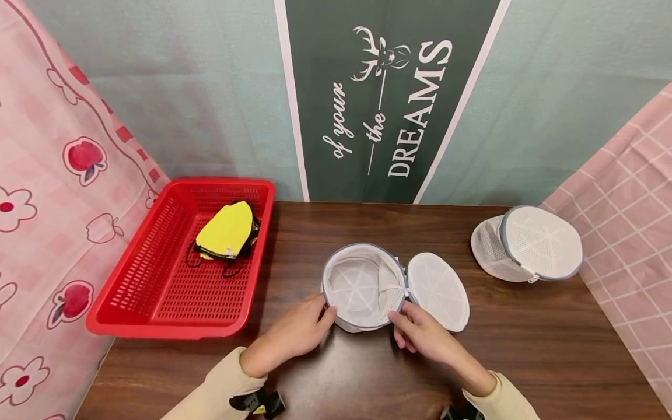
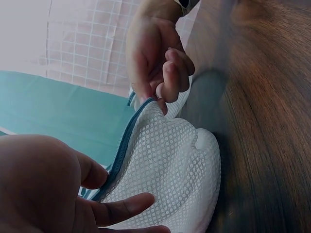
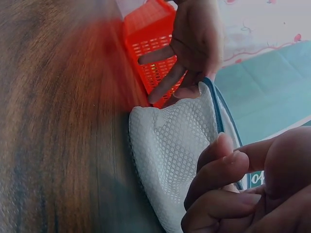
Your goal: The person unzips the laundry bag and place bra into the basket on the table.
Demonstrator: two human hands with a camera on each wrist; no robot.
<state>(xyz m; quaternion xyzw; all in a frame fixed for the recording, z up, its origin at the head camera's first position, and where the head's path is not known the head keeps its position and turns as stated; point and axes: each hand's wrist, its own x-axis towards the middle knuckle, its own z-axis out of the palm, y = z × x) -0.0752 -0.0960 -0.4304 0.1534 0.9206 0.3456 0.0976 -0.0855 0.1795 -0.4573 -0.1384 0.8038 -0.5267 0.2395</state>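
Mesh laundry bag [image 1: 357, 286] sits on the table [image 1: 341, 379] between our left hand [image 1: 301, 326] and our right hand [image 1: 427, 335], which both pinch its rim [image 1: 362, 244], its open lid [image 1: 438, 291] nearer the right.

Left fingers [image 3: 158, 55] spread; right fingers [image 2: 171, 80] curled.

Head cam bright, fairly sharp, w/ soft glare on table [image 1: 362, 373]; wrist cams dimmer, hazy; L hand [image 2: 53, 189] dark in L-wrist pic, top-left corner washed out.
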